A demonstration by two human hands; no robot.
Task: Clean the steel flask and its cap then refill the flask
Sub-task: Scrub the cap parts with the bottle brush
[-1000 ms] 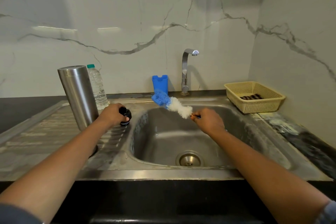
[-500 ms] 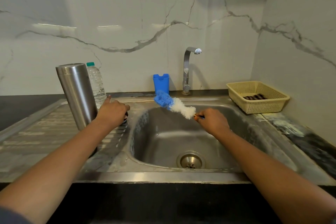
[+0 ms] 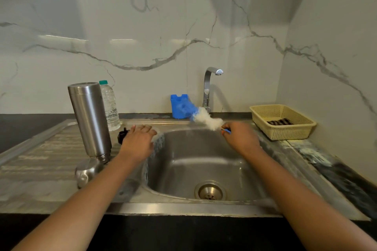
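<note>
We look down on a person's two bare forearms reaching over a steel sink (image 3: 183, 209). The left hand (image 3: 137, 142) lies palm down over the basin's left rim, fingers straight and close together, holding nothing. It is blurred, so we cannot tell whether it touches the metal. Just to the left of its fingertips sits a small black cap (image 3: 121, 136), not gripped. Further left of that hand, on the ribbed drainboard (image 3: 40, 165), the steel flask (image 3: 89, 120) stands upright, apart from the hand. A rounded steel lid (image 3: 87, 171) lies at the flask's foot, beside the left forearm. Behind the flask stands a clear plastic water bottle (image 3: 109, 106).

The right hand (image 3: 240, 138) is curled round the thin handle of a bottle brush (image 3: 204, 117), pinching it. The white and blue bristles slant up and away to the left of this hand, blurred. Beyond the bristles we see a blue holder (image 3: 179, 106) and the tap (image 3: 210, 87). To the right of the right hand, a cream basket (image 3: 282, 134) sits on the counter.
</note>
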